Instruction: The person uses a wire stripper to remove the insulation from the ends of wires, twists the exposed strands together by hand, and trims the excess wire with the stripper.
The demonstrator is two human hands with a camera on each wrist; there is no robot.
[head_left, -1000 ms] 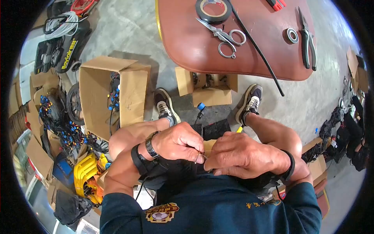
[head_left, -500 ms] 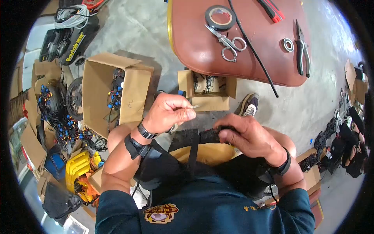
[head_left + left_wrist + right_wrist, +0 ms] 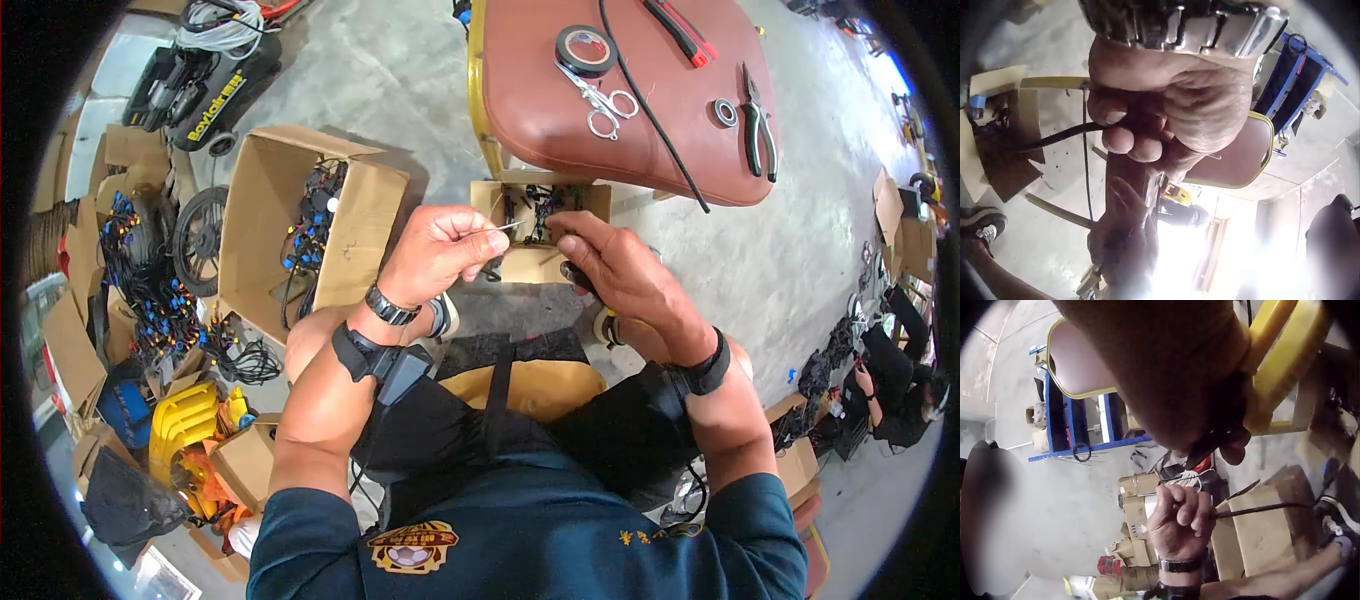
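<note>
My left hand (image 3: 445, 255) pinches a thin, pale wire end (image 3: 510, 227) between thumb and forefinger. Its other fingers curl round a black cable (image 3: 1063, 134), which trails off to a blue connector (image 3: 1332, 467) in the right wrist view. Close by on the right, my right hand (image 3: 625, 270) grips a small dark object (image 3: 575, 276). Part of that object shows as a dark pointed shape (image 3: 1202, 450) below the palm in the right wrist view; I cannot tell its kind. The fingertips of both hands stand a short gap apart above an open cardboard box (image 3: 545, 265).
On the brown padded seat (image 3: 540, 120) lie black tape (image 3: 587, 50), scissors (image 3: 600, 103), a black rod (image 3: 655, 120), a red-and-black cutter (image 3: 682, 35), a bearing (image 3: 725, 113) and pliers (image 3: 757, 130). A larger carton (image 3: 370, 230) with cables stands left, beside heaped cables (image 3: 160, 310).
Both hands were together near the lap a second ago. They have since parted and moved forward, away from the body; the right hand now shows a dark object in its grip.
</note>
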